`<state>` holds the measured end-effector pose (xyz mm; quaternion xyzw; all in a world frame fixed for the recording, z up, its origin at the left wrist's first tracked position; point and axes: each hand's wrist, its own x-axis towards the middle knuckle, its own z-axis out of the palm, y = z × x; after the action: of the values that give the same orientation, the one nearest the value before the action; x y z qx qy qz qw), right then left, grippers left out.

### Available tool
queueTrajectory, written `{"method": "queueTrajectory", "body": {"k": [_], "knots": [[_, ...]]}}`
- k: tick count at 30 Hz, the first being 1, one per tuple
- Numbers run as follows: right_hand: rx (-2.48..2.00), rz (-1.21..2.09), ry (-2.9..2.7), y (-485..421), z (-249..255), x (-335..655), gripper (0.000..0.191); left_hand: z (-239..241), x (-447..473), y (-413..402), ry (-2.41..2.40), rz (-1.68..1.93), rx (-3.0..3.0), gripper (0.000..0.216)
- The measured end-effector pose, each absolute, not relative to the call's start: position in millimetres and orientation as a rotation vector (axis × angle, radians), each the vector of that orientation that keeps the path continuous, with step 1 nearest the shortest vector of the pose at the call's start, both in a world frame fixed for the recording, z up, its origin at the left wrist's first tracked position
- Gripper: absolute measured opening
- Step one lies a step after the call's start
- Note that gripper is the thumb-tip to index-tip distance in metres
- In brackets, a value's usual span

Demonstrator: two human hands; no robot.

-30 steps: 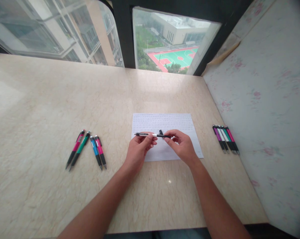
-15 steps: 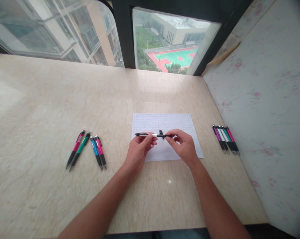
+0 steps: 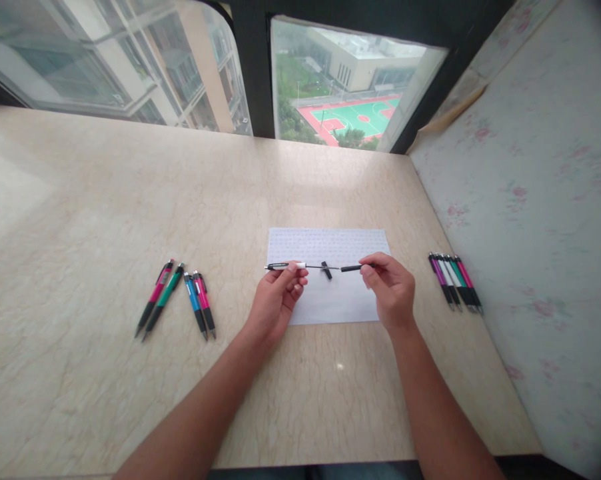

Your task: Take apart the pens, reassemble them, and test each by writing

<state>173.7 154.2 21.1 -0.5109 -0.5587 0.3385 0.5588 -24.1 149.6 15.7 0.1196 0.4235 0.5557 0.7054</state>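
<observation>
My left hand (image 3: 276,301) pinches the white-and-black barrel of a pen (image 3: 284,266) above a sheet of written paper (image 3: 329,243). My right hand (image 3: 391,290) pinches the pen's black front section (image 3: 353,268), drawn off to the right. A thin refill (image 3: 321,267) spans the gap between the two parts. A small black piece (image 3: 326,270) lies on the paper under the refill. Both hands are closed on their parts.
Several coloured pens (image 3: 176,300) lie on the marble table (image 3: 105,220) to the left. Another row of several pens (image 3: 455,280) lies at the right, close to a floral-papered wall (image 3: 535,220). Windows (image 3: 340,80) run along the far edge.
My right hand has moved right, pulling the black front section off the barrel and baring the thin refill. The left hand stays almost still.
</observation>
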Motion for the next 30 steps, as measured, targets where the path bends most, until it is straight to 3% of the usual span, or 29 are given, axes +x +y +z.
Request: {"method": "queueTrajectory", "body": {"k": [7, 17, 26, 30], "knots": [[-1.270, 0.762, -1.228, 161, 12, 182, 0.018, 12, -28, 152, 0.866, 1.257, 0.198, 0.022], [-1.531, 0.350, -1.825, 166, -10, 174, 0.018, 13, -28, 152, 0.850, 1.279, 0.184, 0.019], [-1.477, 0.306, -2.031, 164, -11, 174, 0.034, 12, -27, 152, 0.852, 1.279, 0.177, 0.018], [-1.488, 0.321, -1.987, 164, -14, 173, 0.032, 12, -27, 151, 0.855, 1.281, 0.184, 0.020]]}}
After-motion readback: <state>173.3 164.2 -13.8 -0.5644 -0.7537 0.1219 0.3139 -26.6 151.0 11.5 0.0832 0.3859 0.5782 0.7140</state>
